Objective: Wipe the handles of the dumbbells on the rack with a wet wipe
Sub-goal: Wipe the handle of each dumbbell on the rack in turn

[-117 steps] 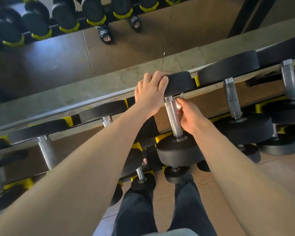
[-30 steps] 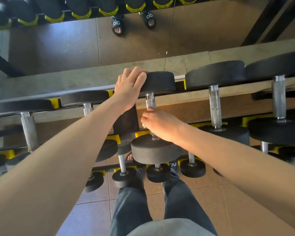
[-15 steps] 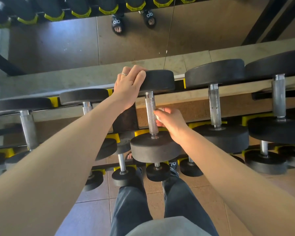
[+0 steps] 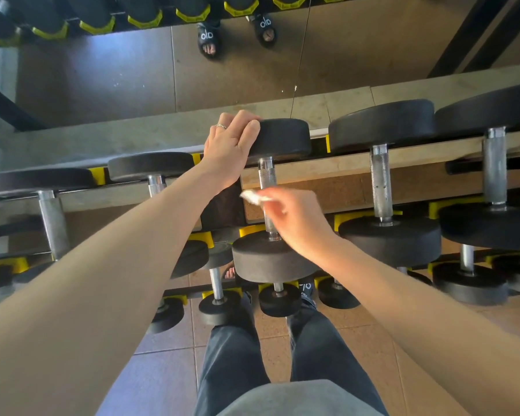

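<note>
A black dumbbell lies on the top shelf of the rack, its knurled steel handle (image 4: 266, 177) running toward me between a far head (image 4: 282, 136) and a near head (image 4: 267, 259). My left hand (image 4: 230, 145) grips the left edge of the far head, fingers curled over its rim. My right hand (image 4: 294, 220), blurred by motion, pinches a small white wet wipe (image 4: 252, 196) at the middle of that handle, just left of it. The lower part of the handle is hidden behind my right hand.
More black dumbbells lie on the same shelf: two larger ones at right (image 4: 380, 181) (image 4: 493, 169), two at left (image 4: 156, 181) (image 4: 51, 220). Smaller ones fill the lower shelves (image 4: 219, 304). Yellow cradles (image 4: 345, 220) hold them. A mirror (image 4: 222, 70) stands behind the rack. My legs (image 4: 237, 355) stand below.
My right hand has risen from the lower right side of the handle and swung across it to the left, and the wipe now shows at my fingertips. My left hand stays on the far head.
</note>
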